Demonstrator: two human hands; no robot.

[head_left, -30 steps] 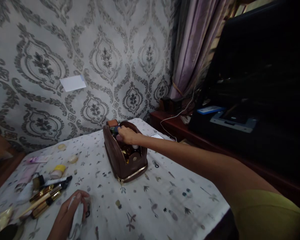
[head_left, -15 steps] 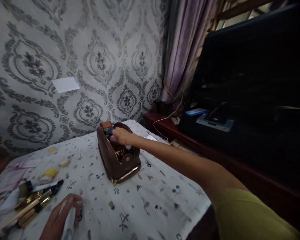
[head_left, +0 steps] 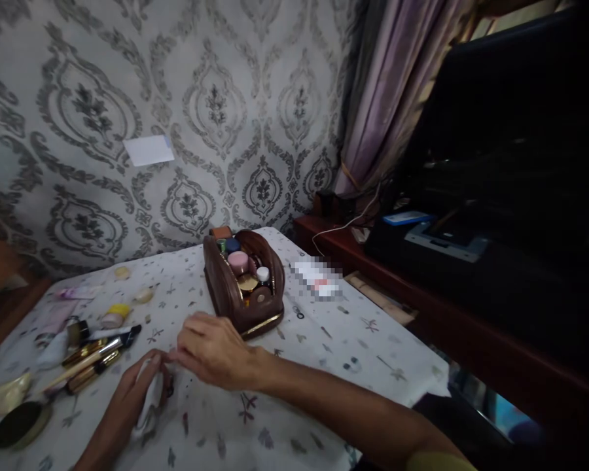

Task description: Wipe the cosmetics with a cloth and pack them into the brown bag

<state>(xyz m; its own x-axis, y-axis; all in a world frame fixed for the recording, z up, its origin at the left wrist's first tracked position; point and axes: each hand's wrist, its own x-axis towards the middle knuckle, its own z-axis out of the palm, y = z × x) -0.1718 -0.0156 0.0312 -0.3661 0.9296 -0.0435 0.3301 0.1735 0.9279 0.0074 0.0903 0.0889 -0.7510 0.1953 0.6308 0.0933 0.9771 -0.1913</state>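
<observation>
A white cloth or tissue (head_left: 150,405) is held in my left hand (head_left: 127,396), low at the left of the view. Beside it, my right hand (head_left: 213,347) has curled fingers touching or nearly touching the left fingertips; anything between them is hidden. Just beyond my right hand stands an unzipped brown bag (head_left: 226,291) holding a pink-lidded jar (head_left: 238,262), a white-capped bottle (head_left: 263,274), a dark blue lid (head_left: 232,245) and a gold round item (head_left: 248,282).
Tubes, brushes (head_left: 86,363), a yellow-lidded jar (head_left: 115,315) and a dark oval item (head_left: 19,425) lie at the left of the patterned tablecloth (head_left: 275,418). A red-brown ledge (head_left: 334,237) and large black object (head_left: 500,150) stand right.
My right hand has come out of the bag and moved down-left to my left hand. The bag's contents now show. The view has shifted slightly.
</observation>
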